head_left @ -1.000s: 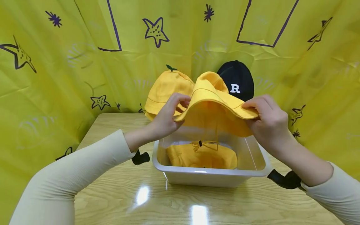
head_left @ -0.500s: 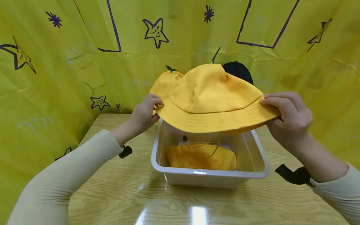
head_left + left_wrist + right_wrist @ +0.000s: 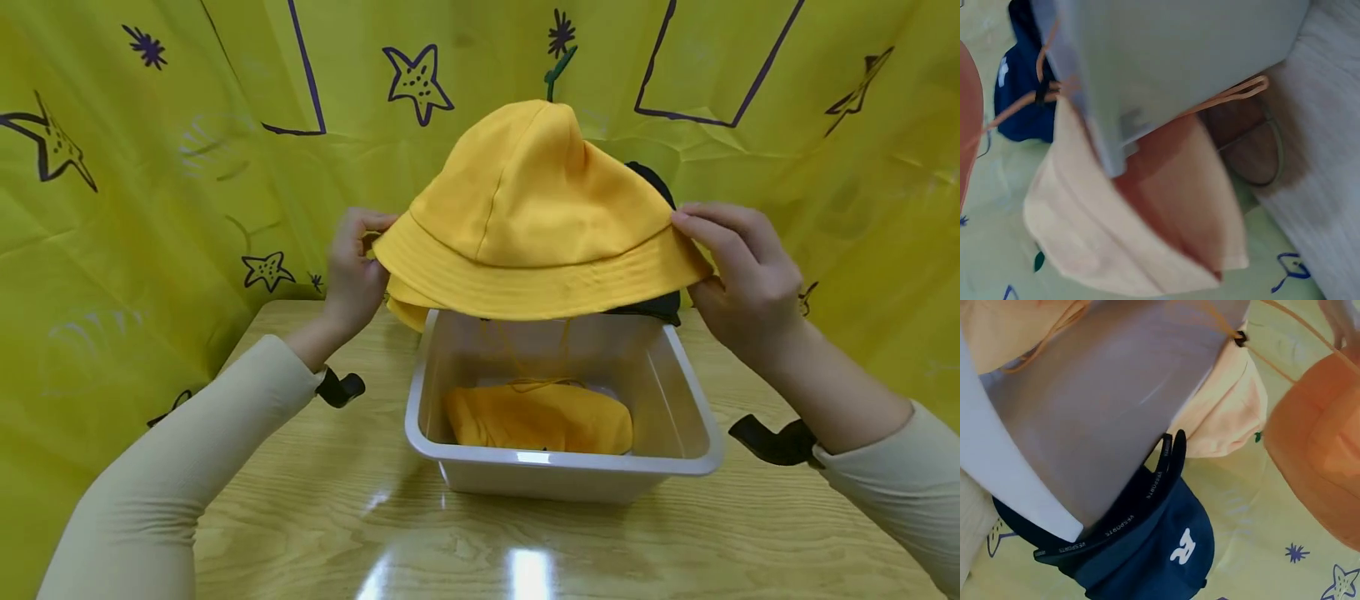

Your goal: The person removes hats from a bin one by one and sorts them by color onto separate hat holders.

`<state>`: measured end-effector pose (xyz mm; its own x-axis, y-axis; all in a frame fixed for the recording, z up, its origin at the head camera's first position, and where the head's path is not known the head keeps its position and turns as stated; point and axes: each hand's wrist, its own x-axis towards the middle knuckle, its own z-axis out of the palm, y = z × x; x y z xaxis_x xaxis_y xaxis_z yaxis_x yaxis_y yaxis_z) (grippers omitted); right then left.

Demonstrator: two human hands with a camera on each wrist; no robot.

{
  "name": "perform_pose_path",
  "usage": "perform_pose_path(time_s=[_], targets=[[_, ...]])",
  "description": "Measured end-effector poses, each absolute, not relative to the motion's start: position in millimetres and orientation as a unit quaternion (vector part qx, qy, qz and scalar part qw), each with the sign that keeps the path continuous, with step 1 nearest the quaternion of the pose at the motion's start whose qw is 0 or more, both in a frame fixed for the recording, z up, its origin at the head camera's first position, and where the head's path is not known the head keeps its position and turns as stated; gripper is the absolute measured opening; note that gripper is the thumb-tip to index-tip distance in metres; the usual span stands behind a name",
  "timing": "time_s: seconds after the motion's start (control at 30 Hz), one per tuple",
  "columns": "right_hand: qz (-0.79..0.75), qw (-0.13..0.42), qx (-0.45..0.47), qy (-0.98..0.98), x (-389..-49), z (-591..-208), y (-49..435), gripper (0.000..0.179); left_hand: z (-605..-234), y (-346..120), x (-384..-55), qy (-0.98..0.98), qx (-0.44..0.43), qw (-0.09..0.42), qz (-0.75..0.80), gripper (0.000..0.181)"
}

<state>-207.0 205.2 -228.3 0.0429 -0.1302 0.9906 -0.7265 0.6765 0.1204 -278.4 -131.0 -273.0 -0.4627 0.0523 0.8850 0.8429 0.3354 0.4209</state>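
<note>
A yellow bucket hat with a green sprout on its crown is held up over the back of a pale plastic bin. My left hand pinches its brim at the left side. On the opposite side, the brim is pinched between the thumb and fingers of my right hand. The hat's chin cord with a black toggle hangs below it, seen in the right wrist view. Inside the bin lies another folded yellow hat.
Behind the bin's left back corner, a further yellow hat is mostly hidden by the held one in the head view. A dark cap with a white R hangs at the right back corner. Wooden tabletop and yellow curtain surround them.
The bucket hat, first folded with its brim lifted, has turned crown up and risen. My hands moved apart along the brim, then upward. The hat behind is now almost fully covered.
</note>
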Motion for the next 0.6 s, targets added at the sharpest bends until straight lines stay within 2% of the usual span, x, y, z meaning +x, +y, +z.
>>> perform_pose_path(time_s=[0.17, 0.33, 0.43, 0.6], targets=[[0.193, 0.628, 0.272, -0.703, -223.4, -218.4, 209.6, 0.012, -258.0, -135.6, -280.1, -0.652, -0.316, 0.476, -0.499, 0.010], [0.158, 0.568, 0.248, -0.769, -235.5, -203.3, 211.8, 0.012, -244.3, -143.9, -280.8, -0.613, -0.303, 0.536, -0.496, 0.006], [0.158, 0.548, 0.243, -0.784, -245.2, -195.0, 206.6, 0.013, -237.7, -148.2, -282.4, -0.605, -0.296, 0.550, -0.494, 0.007], [0.196, 0.565, 0.234, -0.767, -265.7, -184.9, 190.8, 0.013, -229.4, -147.0, -293.7, -0.611, -0.276, 0.546, -0.503, 0.012]])
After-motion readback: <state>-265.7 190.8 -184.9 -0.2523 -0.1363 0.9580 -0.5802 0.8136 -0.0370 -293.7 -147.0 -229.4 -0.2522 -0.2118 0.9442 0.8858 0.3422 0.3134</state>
